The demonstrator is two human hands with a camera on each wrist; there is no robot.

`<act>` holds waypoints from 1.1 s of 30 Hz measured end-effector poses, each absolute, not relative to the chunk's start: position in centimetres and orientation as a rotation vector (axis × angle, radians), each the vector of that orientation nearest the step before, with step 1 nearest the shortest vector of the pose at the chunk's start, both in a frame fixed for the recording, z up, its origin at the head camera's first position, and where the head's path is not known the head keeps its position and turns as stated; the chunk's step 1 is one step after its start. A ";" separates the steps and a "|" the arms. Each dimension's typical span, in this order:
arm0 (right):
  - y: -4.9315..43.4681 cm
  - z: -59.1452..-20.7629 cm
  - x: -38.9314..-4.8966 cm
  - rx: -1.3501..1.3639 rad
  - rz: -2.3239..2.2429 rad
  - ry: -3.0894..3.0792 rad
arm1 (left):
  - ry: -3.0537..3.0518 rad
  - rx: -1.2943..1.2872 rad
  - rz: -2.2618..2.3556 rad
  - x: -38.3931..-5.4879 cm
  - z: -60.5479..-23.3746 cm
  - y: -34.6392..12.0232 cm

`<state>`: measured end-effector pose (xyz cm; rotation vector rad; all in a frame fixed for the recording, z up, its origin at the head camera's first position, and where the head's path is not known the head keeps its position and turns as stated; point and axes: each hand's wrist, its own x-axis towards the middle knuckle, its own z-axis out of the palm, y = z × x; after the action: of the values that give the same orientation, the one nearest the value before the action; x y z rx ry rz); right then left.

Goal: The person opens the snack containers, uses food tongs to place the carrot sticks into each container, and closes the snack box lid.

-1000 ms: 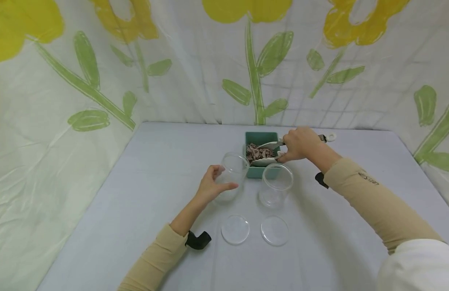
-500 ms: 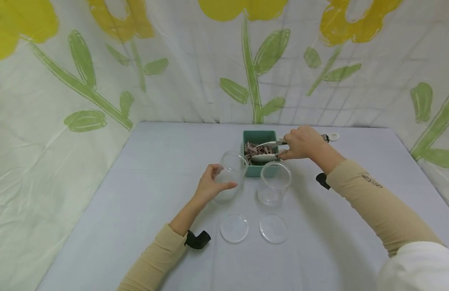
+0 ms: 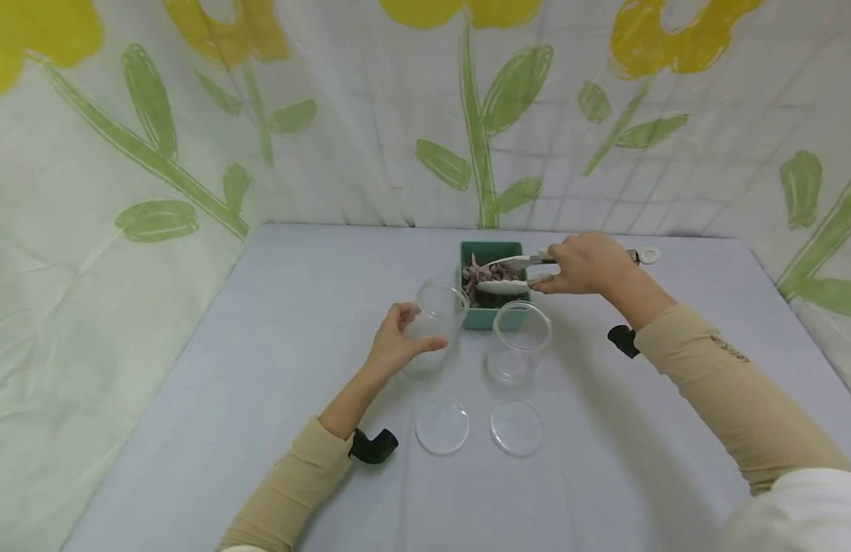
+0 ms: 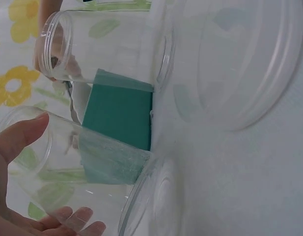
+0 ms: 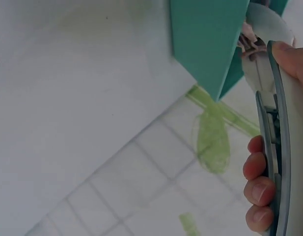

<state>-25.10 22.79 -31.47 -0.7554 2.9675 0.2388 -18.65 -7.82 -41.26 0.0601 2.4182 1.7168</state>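
My left hand (image 3: 392, 346) holds a clear plastic jar (image 4: 68, 162) by its side, thumb near the rim and fingers around the body. The jar leans at an angle beside a teal box (image 3: 479, 319). My right hand (image 3: 587, 264) grips white-headed tongs (image 3: 504, 287) around their handles. The tong heads are spread apart over the box, and some greyish-brown curly strips (image 3: 471, 277) show between them in the right wrist view. More of these strips lie in the box, partly hidden by the tongs.
A second clear jar (image 3: 522, 337) stands uncapped in front of the box. Two round clear lids, a left lid (image 3: 442, 427) and a right lid (image 3: 517, 428), lie flat nearer to me. A flower-printed curtain (image 3: 356, 115) hangs behind the table.
The tongs and my right hand have shifted slightly to the right, and the strips near the tong heads have been stirred up. My left hand keeps its hold on the jar.
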 end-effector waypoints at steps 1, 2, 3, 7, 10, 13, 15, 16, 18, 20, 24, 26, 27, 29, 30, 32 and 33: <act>22.9 -31.3 -25.0 -0.748 0.234 2.971 | 2.417 0.060 1.718 -18.7 -41.2 -7.8; 23.0 -31.2 -25.0 -0.740 0.228 2.977 | 2.419 0.059 1.717 -18.7 -41.2 -7.8; 23.1 -31.1 -24.9 -0.729 0.225 2.982 | 2.421 0.059 1.718 -18.7 -41.1 -7.8; 23.6 -30.7 -24.7 -0.712 0.217 3.019 | 2.441 0.052 1.713 -18.9 -40.8 -7.8; 24.0 -30.6 -24.5 -0.723 0.208 3.052 | 2.453 0.045 1.711 -19.0 -40.5 -7.8; 24.3 -30.6 -24.3 -0.729 0.194 3.085 | 2.463 0.044 1.703 -19.2 -40.2 -7.7; 24.5 -30.6 -24.3 -0.726 0.183 3.100 | 2.471 0.042 1.693 -19.4 -40.0 -7.6; 24.6 -30.5 -24.2 -0.724 0.170 3.108 | 2.477 0.040 1.684 -19.5 -39.9 -7.6; 24.8 -30.5 -24.1 -0.715 0.140 3.118 | 2.495 0.041 1.664 -19.7 -39.7 -7.6; 25.0 -30.3 -24.0 -0.700 0.102 3.123 | 2.509 0.043 1.646 -20.0 -39.5 -7.5; 25.5 -30.1 -23.9 -0.712 0.042 3.148 | 2.536 0.047 1.613 -20.4 -38.9 -7.4; 25.8 -30.1 -23.8 -0.766 0.023 3.168 | 2.553 0.049 1.591 -20.6 -38.6 -7.3; 25.9 -30.0 -23.7 -0.798 0.020 3.180 | 2.565 0.052 1.578 -20.7 -38.5 -7.3; 26.2 -30.0 -23.7 -0.860 0.010 3.200 | 2.588 0.057 1.554 -21.0 -38.3 -7.2; 26.3 -29.9 -23.6 -0.886 0.007 3.206 | 2.599 0.055 1.540 -21.0 -38.2 -7.1; 26.5 -29.6 -23.5 -0.907 -0.006 3.216 | 2.614 0.051 1.518 -21.2 -38.1 -7.0; 26.5 -29.5 -23.4 -0.910 -0.017 3.218 | 2.617 0.046 1.510 -21.2 -38.0 -7.0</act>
<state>-23.42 26.52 -29.47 -0.9101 3.2181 -0.0166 -21.25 -6.99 -38.04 0.0459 2.6174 1.5101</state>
